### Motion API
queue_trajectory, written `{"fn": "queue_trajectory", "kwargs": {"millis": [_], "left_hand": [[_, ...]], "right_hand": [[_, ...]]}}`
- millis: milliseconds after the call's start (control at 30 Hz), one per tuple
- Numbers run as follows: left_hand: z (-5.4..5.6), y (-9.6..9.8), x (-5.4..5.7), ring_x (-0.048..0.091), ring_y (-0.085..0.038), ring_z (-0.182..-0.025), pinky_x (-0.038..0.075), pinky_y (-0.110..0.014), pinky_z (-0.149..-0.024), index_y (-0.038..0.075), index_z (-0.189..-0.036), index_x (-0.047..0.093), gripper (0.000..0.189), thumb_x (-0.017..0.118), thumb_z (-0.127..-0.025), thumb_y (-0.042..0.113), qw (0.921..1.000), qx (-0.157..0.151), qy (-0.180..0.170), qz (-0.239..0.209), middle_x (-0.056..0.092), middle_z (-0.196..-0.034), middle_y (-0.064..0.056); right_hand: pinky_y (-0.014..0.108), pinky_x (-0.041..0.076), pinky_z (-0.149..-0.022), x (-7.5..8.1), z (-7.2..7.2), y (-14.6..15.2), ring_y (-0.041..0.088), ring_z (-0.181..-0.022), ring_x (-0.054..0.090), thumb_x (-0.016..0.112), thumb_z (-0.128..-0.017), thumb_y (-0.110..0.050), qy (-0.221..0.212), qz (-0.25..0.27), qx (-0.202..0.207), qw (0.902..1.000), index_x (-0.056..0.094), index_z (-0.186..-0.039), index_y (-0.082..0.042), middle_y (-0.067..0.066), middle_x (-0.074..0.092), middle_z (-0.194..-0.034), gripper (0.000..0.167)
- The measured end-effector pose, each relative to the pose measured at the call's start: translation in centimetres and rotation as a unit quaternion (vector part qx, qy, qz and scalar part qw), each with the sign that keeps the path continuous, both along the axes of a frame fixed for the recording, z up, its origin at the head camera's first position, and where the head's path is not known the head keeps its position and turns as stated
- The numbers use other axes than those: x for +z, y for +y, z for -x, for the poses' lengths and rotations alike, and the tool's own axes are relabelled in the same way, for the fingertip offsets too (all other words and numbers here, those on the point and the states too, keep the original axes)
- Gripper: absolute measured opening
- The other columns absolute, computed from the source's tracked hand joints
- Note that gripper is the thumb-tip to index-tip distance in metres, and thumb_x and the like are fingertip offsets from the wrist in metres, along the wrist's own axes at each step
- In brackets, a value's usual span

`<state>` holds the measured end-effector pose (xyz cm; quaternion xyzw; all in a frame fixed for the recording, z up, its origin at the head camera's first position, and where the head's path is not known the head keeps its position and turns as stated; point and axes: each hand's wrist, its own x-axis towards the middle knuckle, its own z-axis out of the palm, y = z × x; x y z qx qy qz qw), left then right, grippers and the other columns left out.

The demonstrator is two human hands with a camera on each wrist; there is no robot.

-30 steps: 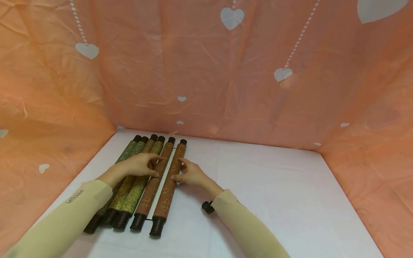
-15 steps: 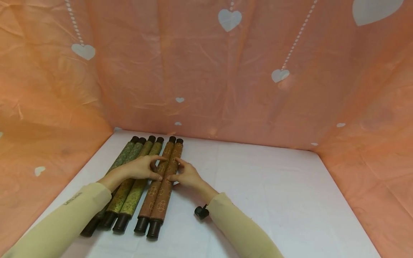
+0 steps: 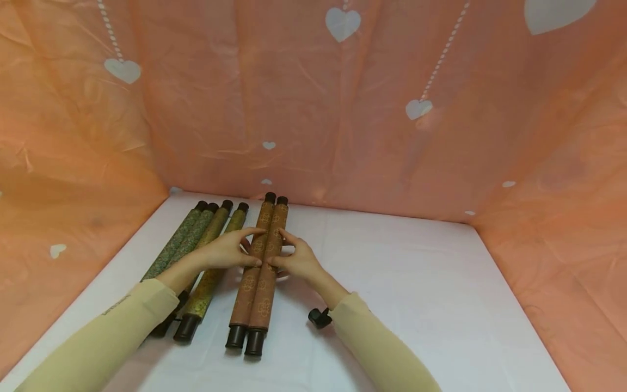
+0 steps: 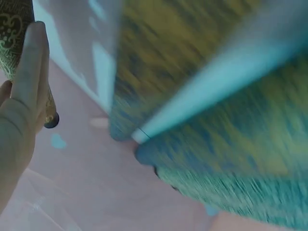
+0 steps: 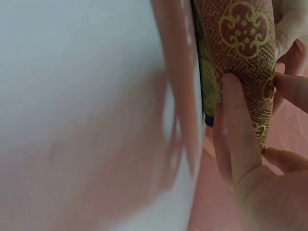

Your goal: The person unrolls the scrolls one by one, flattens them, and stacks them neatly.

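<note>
A brown scroll with gold motifs (image 3: pixel 265 291), rolled from both ends into two rolls with dark end knobs, lies between my hands. My left hand (image 3: pixel 226 252) grips its left side, thumb and fingers spread along the roll. From the right, my right hand (image 3: pixel 301 262) grips the other roll; in the right wrist view its fingers (image 5: pixel 236 125) press the patterned cloth (image 5: pixel 245 53). The scroll appears raised off the table. Beneath my left forearm lies a yellow-green scroll (image 3: pixel 208 288), a narrow gap between its rolls, also large and blurred in the left wrist view.
A dark green scroll (image 3: pixel 171 245) lies leftmost, partly hidden by the left sleeve (image 3: pixel 122 321). The white tabletop (image 3: pixel 401 294) stretches to the right. Orange cloth with white hearts (image 3: pixel 313 136) hangs behind and at both sides. A black device (image 3: pixel 319 318) sits at the right wrist.
The brown scroll's two rolls, apart at first, have come together. Both hands have then shifted it rightward and away from the green scrolls. The yellow-green scroll's rolls have spread slightly apart.
</note>
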<state>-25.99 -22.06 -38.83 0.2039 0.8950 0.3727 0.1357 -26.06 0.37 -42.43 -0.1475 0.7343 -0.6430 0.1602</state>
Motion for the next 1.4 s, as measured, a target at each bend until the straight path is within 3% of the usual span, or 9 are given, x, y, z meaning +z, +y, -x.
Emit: {"fn": "queue_trajectory", "kwargs": {"millis": [133,267,467,633,933,1100,1300,1400], "left_hand": [[-0.4,2.2,-0.1,0.071,-0.024,-0.087,0.057,-0.038,-0.071,0.003,-0.159,0.037,0.082,0.081,-0.092,0.021,0.9996,0.003,0.000,-0.030,0.062,-0.106,-0.018],[-1.0,4.5,-0.4,0.070,-0.021,-0.083,0.058,-0.038,-0.071,0.003,-0.159,0.038,0.081,0.080,-0.093,0.021,0.9982,0.006,0.006,-0.059,0.059,-0.105,-0.017],[-1.7,8.0,-1.2,0.070,-0.019,-0.083,0.059,-0.034,-0.073,0.002,-0.157,0.043,0.079,0.083,-0.091,0.019,0.9946,0.017,0.033,-0.096,0.057,-0.106,-0.019],[-2.5,10.8,-2.2,0.065,-0.018,-0.085,0.057,-0.031,-0.072,0.007,-0.156,0.047,0.078,0.085,-0.089,0.022,0.9924,0.031,0.033,-0.114,0.052,-0.109,-0.018],[-3.2,14.4,-3.3,0.056,-0.018,-0.086,0.050,-0.034,-0.075,0.010,-0.156,0.048,0.079,0.085,-0.088,0.030,0.9964,0.001,0.032,-0.079,0.053,-0.108,-0.012],[-3.1,15.1,-3.7,0.052,-0.020,-0.085,0.048,-0.040,-0.077,0.009,-0.155,0.047,0.079,0.084,-0.089,0.033,0.9982,-0.026,0.034,-0.043,0.053,-0.110,-0.014],[-3.3,15.4,-4.2,0.054,-0.020,-0.090,0.051,-0.045,-0.084,0.006,-0.154,0.048,0.075,0.081,-0.092,0.032,0.9983,-0.055,0.019,-0.003,0.056,-0.116,-0.018],[-3.4,15.4,-4.0,0.056,-0.021,-0.091,0.052,-0.048,-0.087,0.006,-0.153,0.048,0.074,0.081,-0.092,0.031,0.9986,-0.050,0.014,0.007,0.057,-0.118,-0.020]], "right_hand": [[0.041,0.063,-0.069,0.2,-0.2,2.5,0.033,-0.098,0.074,0.076,-0.091,-0.003,0.009,0.000,0.005,0.9999,0.033,-0.164,-0.011,0.023,0.047,-0.150,0.084],[0.041,0.063,-0.069,0.6,-0.7,5.1,0.031,-0.093,0.075,0.075,-0.093,-0.007,0.016,-0.012,0.000,0.9998,0.034,-0.164,-0.012,0.024,0.047,-0.149,0.082],[0.041,0.063,-0.068,0.8,-1.8,8.3,0.026,-0.089,0.073,0.077,-0.093,-0.012,0.020,-0.024,-0.034,0.9989,0.037,-0.163,-0.015,0.025,0.048,-0.148,0.081],[0.042,0.062,-0.065,0.5,-2.8,10.8,0.025,-0.091,0.072,0.076,-0.094,-0.013,0.025,-0.041,-0.054,0.9974,0.034,-0.164,-0.016,0.027,0.047,-0.148,0.082],[0.041,0.062,-0.064,-0.2,-4.0,14.6,0.027,-0.089,0.075,0.073,-0.096,-0.011,0.039,-0.087,-0.031,0.9950,0.027,-0.165,-0.005,0.030,0.046,-0.148,0.083],[0.040,0.060,-0.078,-0.9,-4.2,15.1,0.030,-0.102,0.072,0.078,-0.094,-0.017,0.061,-0.147,-0.048,0.9861,0.031,-0.163,-0.003,0.030,0.049,-0.146,0.084],[0.049,0.053,-0.094,-1.7,-4.5,15.1,0.034,-0.115,0.060,0.085,-0.088,-0.020,0.078,-0.209,-0.074,0.9721,0.042,-0.159,-0.004,0.030,0.053,-0.138,0.084],[0.048,0.056,-0.088,-1.7,-4.3,15.1,0.032,-0.101,0.065,0.085,-0.088,-0.018,0.089,-0.211,-0.071,0.9709,0.043,-0.157,0.000,0.031,0.052,-0.133,0.083]]}}
